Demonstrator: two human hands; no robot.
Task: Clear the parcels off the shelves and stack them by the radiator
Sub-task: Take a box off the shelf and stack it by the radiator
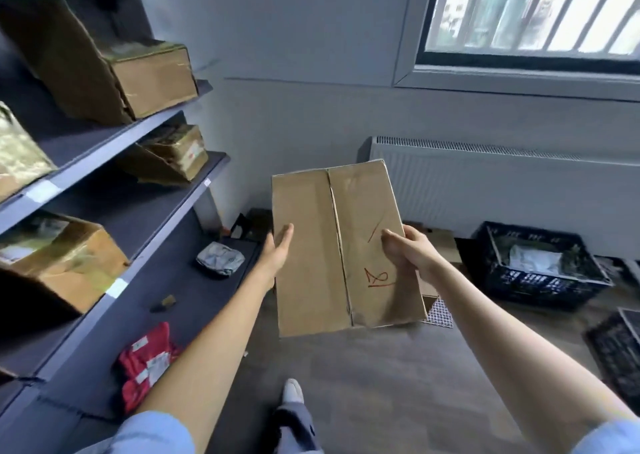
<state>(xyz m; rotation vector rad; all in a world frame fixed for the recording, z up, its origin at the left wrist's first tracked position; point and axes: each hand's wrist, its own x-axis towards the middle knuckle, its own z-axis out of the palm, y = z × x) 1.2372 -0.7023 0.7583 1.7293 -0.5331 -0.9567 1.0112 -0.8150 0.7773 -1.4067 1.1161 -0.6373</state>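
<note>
Cardboard parcel (343, 245) sits clamped between my two hands, left hand (277, 249) and right hand (408, 249), midair short of the radiator (502, 183), while I count several boxes waiting on the shelves (114, 134).

Window (533, 10) daylight, soft blur, warped edges

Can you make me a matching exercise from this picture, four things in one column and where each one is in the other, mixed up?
Things:
1. cardboard box with red scribble
2. red parcel
3. black crate
4. radiator

Places:
A. on the floor at right
B. on the lowest shelf
C. held in both hands
D. on the wall under the window

Pairs: 1-C, 2-B, 3-A, 4-D
</note>
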